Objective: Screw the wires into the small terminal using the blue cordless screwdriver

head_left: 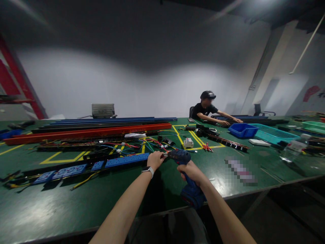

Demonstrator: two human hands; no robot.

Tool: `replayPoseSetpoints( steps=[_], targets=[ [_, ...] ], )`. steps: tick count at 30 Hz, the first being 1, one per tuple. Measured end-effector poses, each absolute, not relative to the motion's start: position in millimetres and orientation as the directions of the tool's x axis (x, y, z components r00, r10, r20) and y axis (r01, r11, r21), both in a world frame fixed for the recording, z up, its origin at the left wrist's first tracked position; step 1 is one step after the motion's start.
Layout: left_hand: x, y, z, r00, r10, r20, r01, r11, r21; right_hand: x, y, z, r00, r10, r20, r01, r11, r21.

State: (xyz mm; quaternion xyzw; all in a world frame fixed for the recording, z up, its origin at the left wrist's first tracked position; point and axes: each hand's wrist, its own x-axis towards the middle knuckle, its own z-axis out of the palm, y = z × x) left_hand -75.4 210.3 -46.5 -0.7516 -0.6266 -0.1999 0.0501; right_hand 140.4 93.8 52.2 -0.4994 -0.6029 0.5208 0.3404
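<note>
My right hand [191, 172] is wrapped round the grip of a blue cordless drill [182, 159], whose nose points left. My left hand [155, 159], with a watch on the wrist, is closed at the right end of a long strip of blue socket modules [127, 160], right at the drill's tip. The strip runs left across the green table [63, 203] beside a black rail. Loose red, blue and yellow wires [152, 144] lie just behind it.
Long red [88, 133], black and blue rails lie across the far left. A white breaker [188, 142], blue bin [242, 130], teal tray [273, 135] and plastic bottle [291, 149] sit to the right. Another person [207, 110] works at the far side.
</note>
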Motion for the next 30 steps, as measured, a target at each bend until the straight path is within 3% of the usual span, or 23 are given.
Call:
replayPoseSetpoints(
  steps=[30],
  targets=[
    [-76.6, 211.3, -49.1, 0.148, 0.912, 0.383, 0.959, -0.228, 0.171, 141.9, 98.4, 47.9, -0.296, 0.950, -0.102, 0.247, -0.027, -0.969]
  ],
)
